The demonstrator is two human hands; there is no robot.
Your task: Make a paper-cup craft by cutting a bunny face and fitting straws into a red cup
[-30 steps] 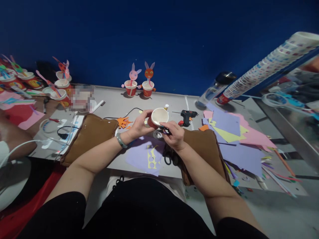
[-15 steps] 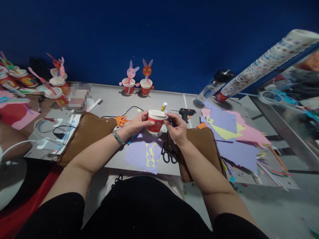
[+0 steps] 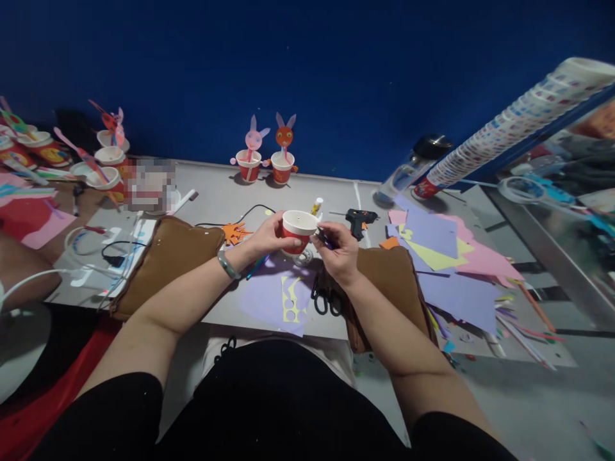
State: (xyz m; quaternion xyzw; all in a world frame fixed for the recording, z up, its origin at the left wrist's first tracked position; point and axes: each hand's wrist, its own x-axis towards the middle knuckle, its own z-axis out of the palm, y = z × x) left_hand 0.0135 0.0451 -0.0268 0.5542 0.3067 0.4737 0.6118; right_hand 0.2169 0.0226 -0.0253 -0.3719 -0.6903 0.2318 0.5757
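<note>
Gripping the paper cup (image 3: pixel 298 224) above the bench (image 3: pixel 211 192), my left hand (image 3: pixel 263 238) has its fingers around one side. My right hand (image 3: pixel 342 253) pinches a small dark object (image 3: pixel 327 239) beside the rim, too hidden for me to identify remotely.

I'm seeing a black top (image 3: pixel 283 410) with short sleeves (image 3: pixel 125 400) that are ending well back from the grip. A smooth grey-green bangle (image 3: pixel 229 265) is circling the wrist just behind the left hand (image 3: pixel 269 235). Nearer the grip than the top, pale lap cloth (image 3: pixel 331 355) is showing, black cord loops (image 3: pixel 227 349) curling over it.
</note>
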